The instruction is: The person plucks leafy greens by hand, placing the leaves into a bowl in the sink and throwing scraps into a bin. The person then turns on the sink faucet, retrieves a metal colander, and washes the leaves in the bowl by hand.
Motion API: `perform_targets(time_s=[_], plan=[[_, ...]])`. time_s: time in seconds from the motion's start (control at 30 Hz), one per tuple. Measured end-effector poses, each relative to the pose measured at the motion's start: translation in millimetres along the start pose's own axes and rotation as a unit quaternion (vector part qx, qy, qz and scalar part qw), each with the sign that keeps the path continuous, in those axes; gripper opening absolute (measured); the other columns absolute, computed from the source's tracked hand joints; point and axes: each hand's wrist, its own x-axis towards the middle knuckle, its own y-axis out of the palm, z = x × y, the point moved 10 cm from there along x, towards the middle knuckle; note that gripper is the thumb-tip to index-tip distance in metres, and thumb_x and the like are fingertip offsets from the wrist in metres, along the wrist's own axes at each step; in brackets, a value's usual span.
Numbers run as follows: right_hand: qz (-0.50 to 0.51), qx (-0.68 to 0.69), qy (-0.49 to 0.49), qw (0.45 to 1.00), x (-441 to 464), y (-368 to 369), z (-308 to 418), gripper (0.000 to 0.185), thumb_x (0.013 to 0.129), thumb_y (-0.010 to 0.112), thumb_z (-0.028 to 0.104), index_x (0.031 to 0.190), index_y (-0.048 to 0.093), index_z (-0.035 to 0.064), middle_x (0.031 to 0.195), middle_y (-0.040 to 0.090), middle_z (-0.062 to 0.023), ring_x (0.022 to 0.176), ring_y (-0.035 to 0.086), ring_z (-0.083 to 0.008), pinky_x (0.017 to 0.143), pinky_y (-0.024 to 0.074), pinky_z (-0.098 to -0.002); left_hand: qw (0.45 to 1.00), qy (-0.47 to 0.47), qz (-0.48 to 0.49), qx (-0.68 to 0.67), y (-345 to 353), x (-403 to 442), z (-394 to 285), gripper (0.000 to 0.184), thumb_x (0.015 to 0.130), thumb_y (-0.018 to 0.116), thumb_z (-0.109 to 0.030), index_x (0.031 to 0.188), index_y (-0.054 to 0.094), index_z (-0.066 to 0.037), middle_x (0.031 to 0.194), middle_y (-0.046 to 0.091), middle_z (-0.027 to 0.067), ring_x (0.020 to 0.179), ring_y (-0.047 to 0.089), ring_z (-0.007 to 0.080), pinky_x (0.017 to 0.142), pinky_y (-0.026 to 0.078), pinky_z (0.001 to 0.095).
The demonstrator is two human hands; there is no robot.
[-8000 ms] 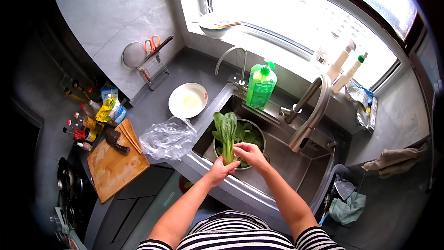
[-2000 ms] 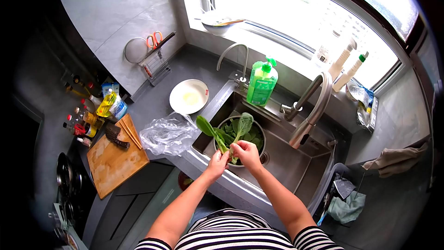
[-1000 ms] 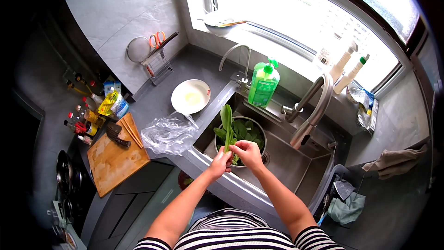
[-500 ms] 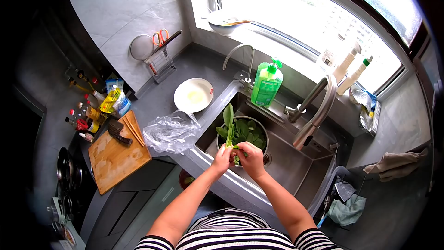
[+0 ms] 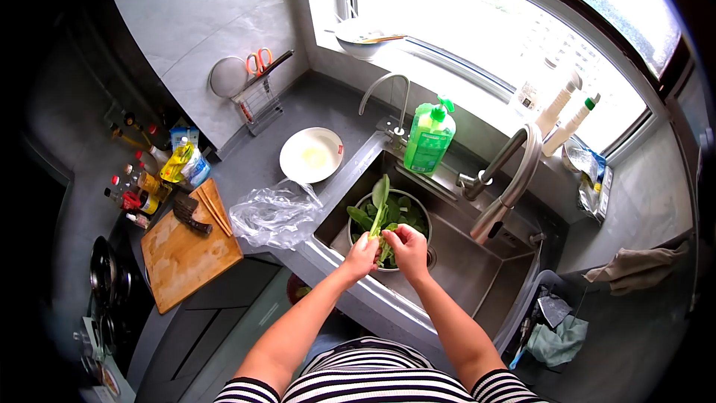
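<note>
My left hand (image 5: 362, 255) is closed around the base of a leafy green stalk (image 5: 380, 201), whose leaf points up and away from me. Close beside it on the right, my right hand (image 5: 409, 249) pinches at the greens, but the exact piece between its fingers is too small to tell. Both hands are over the near edge of a round metal pot (image 5: 429, 225), which holds more green leaves (image 5: 406, 211). The pot stands in the left part of the steel sink (image 5: 466, 272).
Left of the sink lie a crumpled plastic bag (image 5: 274, 213), a white bowl (image 5: 311, 154) and a cutting board (image 5: 186, 254) with a knife and chopsticks. A green soap bottle (image 5: 429, 138) and a curved faucet (image 5: 522, 179) stand behind the sink.
The bunch has become thinner over the frames. Since the last one, the held leaf has tilted right and my right hand has shifted slightly away from my left.
</note>
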Motion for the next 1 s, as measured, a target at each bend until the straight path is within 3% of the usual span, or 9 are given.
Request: perform_targets(time_s=[0.1, 0.2, 0.3, 0.5, 0.63, 0.73, 0.77, 0.93, 1.0], plan=[[-0.018, -0.123, -0.166, 0.978, -6.0, 2.2, 37.0, 0.009, 0.080, 0.067, 0.005, 0.081, 0.061, -0.0019, 0.066, 0.061, -0.0033, 0.059, 0.053, -0.0047, 0.054, 0.0435, -0.0224, 0.990, 0.040, -0.066, 0.122, -19.9, 6.7, -1.8, 0.019, 0.095, 0.042, -0.028, 0.094, 0.044, -0.009, 0.072, 0.049, -0.0003, 0.058, 0.047, 0.0074, 0.046, 0.040, 0.0233], [0.070, -0.086, -0.054, 0.992, 2.2, 9.0, 19.7, 0.009, 0.081, 0.066, 0.004, 0.084, 0.062, -0.0021, 0.069, 0.063, -0.0043, 0.062, 0.055, -0.0050, 0.055, 0.0440, -0.0227, 0.994, 0.018, -0.054, 0.091, -20.8, 4.5, 1.0, 0.019, 0.095, 0.042, -0.028, 0.094, 0.043, -0.008, 0.070, 0.048, -0.0007, 0.057, 0.046, 0.0071, 0.046, 0.039, 0.0233], [0.115, -0.069, -0.062, 0.989, 4.1, 15.9, 20.5, 0.011, 0.080, 0.065, 0.004, 0.087, 0.061, -0.0028, 0.074, 0.066, -0.0086, 0.064, 0.059, -0.0082, 0.057, 0.0469, -0.0242, 0.998, -0.010, 0.002, -0.064, -15.5, 3.3, 12.4, 0.020, 0.095, 0.041, -0.027, 0.096, 0.044, -0.008, 0.070, 0.048, -0.0013, 0.056, 0.045, 0.0077, 0.046, 0.039, 0.0238], [0.086, -0.246, -0.177, 0.949, -4.5, 21.1, 52.3, 0.007, 0.074, 0.065, 0.001, 0.081, 0.062, -0.0002, 0.074, 0.064, -0.0144, 0.066, 0.065, -0.0224, 0.058, 0.0494, -0.0290, 0.938, 0.127, -0.074, 0.313, -24.0, 4.0, -9.1, 0.027, 0.089, 0.046, -0.027, 0.100, 0.045, -0.002, 0.078, 0.056, 0.0094, 0.064, 0.056, 0.0148, 0.052, 0.045, 0.0319], [0.036, -0.191, -0.184, 0.964, -6.0, 13.6, 41.9, 0.006, 0.078, 0.065, 0.003, 0.081, 0.062, -0.0007, 0.071, 0.064, -0.0101, 0.064, 0.063, -0.0151, 0.057, 0.0486, -0.0274, 0.912, 0.149, -0.123, 0.363, -29.2, 12.8, -9.2, 0.021, 0.092, 0.042, -0.025, 0.098, 0.044, -0.005, 0.075, 0.052, 0.0062, 0.058, 0.050, 0.0123, 0.048, 0.041, 0.0289], [0.014, 0.009, -0.027, 0.999, -5.1, 5.9, -5.0, 0.006, 0.082, 0.065, 0.005, 0.084, 0.061, 0.0002, 0.075, 0.064, -0.0063, 0.068, 0.061, -0.0103, 0.061, 0.0491, -0.0251, 0.997, -0.043, -0.012, -0.057, -5.9, 15.2, 19.1, 0.013, 0.094, 0.037, -0.023, 0.095, 0.041, -0.010, 0.068, 0.043, 0.0002, 0.052, 0.038, 0.0076, 0.044, 0.033, 0.0233], [0.012, 0.094, 0.019, 0.995, -2.8, 6.7, -27.6, 0.007, 0.083, 0.064, 0.006, 0.085, 0.061, 0.0006, 0.077, 0.064, -0.0053, 0.070, 0.061, -0.0094, 0.063, 0.0493, -0.0245, 0.996, -0.046, -0.013, -0.072, 3.7, 8.6, 11.3, 0.010, 0.096, 0.033, -0.021, 0.092, 0.039, -0.014, 0.065, 0.034, -0.0038, 0.050, 0.028, 0.0047, 0.042, 0.024, 0.0196], [0.005, 0.359, 0.199, 0.912, 2.1, 3.7, -58.3, 0.009, 0.083, 0.064, 0.007, 0.089, 0.061, 0.0008, 0.078, 0.064, -0.0025, 0.069, 0.059, -0.0094, 0.067, 0.0471, -0.0216, 0.979, -0.061, 0.010, -0.194, 7.4, -0.2, 15.0, 0.007, 0.094, 0.038, -0.020, 0.090, 0.038, -0.014, 0.067, 0.035, -0.0018, 0.050, 0.029, 0.0059, 0.042, 0.025, 0.0199], [0.028, 0.227, 0.167, 0.959, 11.2, -6.2, -52.7, 0.011, 0.081, 0.067, 0.008, 0.087, 0.062, 0.0013, 0.081, 0.065, -0.0048, 0.070, 0.061, -0.0105, 0.067, 0.0510, -0.0240, 0.981, -0.066, 0.001, -0.181, 5.3, -3.0, 15.6, 0.005, 0.092, 0.039, -0.016, 0.087, 0.038, -0.014, 0.067, 0.035, -0.0003, 0.051, 0.029, 0.0073, 0.043, 0.025, 0.0206]])
